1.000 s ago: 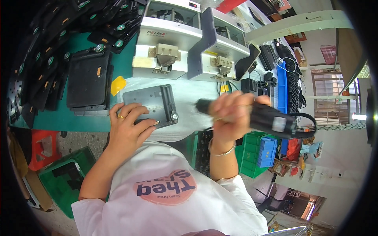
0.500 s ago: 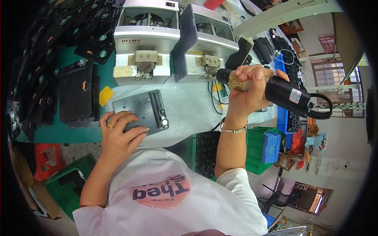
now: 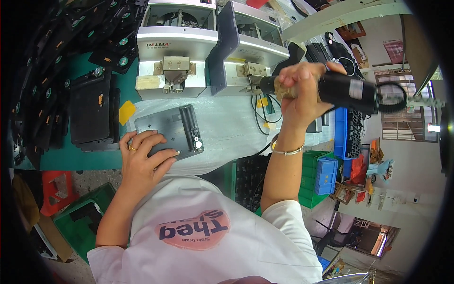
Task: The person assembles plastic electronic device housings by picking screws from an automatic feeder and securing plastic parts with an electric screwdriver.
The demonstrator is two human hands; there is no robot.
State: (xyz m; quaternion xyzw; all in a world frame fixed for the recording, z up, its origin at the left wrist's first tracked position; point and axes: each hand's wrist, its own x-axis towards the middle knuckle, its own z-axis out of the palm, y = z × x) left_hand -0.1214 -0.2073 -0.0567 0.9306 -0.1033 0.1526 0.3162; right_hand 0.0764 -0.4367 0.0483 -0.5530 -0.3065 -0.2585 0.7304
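Observation:
My right hand [image 3: 302, 94] is wrapped round a black electric screwdriver [image 3: 347, 91] with tan tape near its front and a coiled cord at its back. The tool lies nearly level, its front end pointing left at the outlet [image 3: 253, 73] of the right screw feeder [image 3: 262, 57]. Whether the bit touches the outlet I cannot tell. My left hand [image 3: 144, 154] rests with fingers spread on a flat dark grey panel [image 3: 165, 125], on its near left part. Along the panel's right side runs a black hinge-like bar [image 3: 189, 125] with a round silver piece at its near end.
A second screw feeder [image 3: 177, 47] stands left of the first. Flat black panels [image 3: 92, 111] are stacked at left, with many more piled behind. A yellow piece [image 3: 126, 112] lies beside the grey panel. Blue trays [image 3: 339, 135] and a green crate [image 3: 309, 182] are at right.
My right hand has shifted slightly to the right and away from me, and the screwdriver has levelled out. My left hand and the grey panel have stayed in place.

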